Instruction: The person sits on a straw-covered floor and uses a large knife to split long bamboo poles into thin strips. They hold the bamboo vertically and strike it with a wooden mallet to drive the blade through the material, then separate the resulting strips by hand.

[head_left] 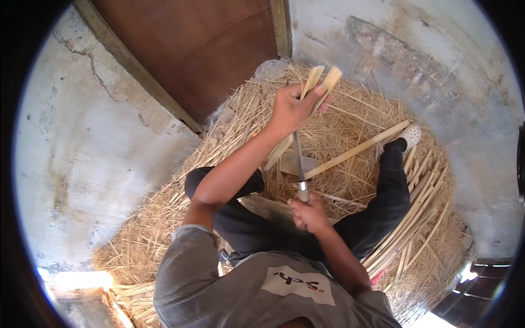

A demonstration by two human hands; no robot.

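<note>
Raised in front of me, my left hand is closed around a pale split bamboo strip, with a second strip end spread beside it above the fingers. Below that hand a length of strip slants down to the left. My right hand grips the wooden handle of a long knife near my lap. Its narrow blade points away from me, past a metal collar, and runs up to the left hand, which hides part of it. Whether blade and strip touch there, I cannot tell.
A longer strip lies slanted toward my right shoe. Many strips lie in a bundle beyond my right leg. Shavings cover the floor. Stained walls and a brown door close in the space.
</note>
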